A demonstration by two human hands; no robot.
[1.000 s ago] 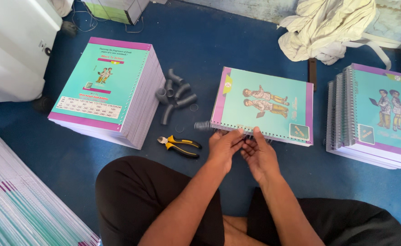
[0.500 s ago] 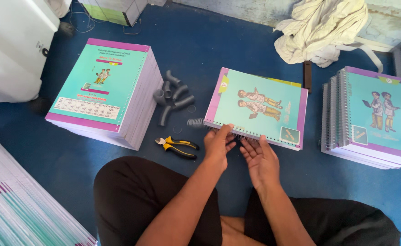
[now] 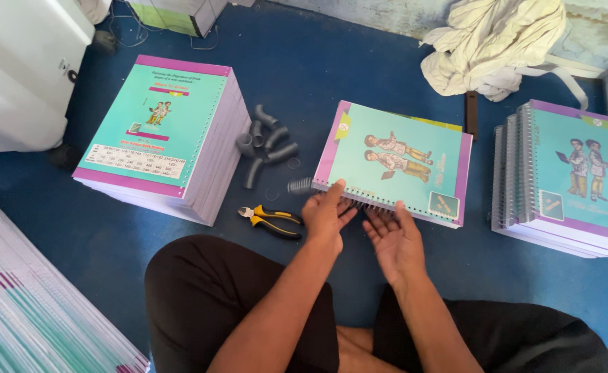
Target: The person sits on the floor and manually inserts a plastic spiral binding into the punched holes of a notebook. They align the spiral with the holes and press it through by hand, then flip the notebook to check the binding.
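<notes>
Head view shows a blue floor [image 3: 359, 76] with a tall stack of teal books [image 3: 159, 131] on the left and a stack of bound books [image 3: 573, 179] on the right. A cream cloth [image 3: 497, 41] lies up top. Grey coils [image 3: 266, 141] and yellow pliers [image 3: 273, 221] sit near the teal notebook [image 3: 400, 162] in the middle. The left hand [image 3: 326, 215] presses its near edge by the wire coil [image 3: 302, 184], fingers fairly flat. The right hand [image 3: 395, 242] lies flat on the edge, fingers spread, gripping nothing.

Small book-binding workshop: I sit on the blue floor [image 3: 359, 76] among unbound notebook stacks [image 3: 159, 131], loose spiral coils [image 3: 266, 141], pliers [image 3: 273, 221].
</notes>
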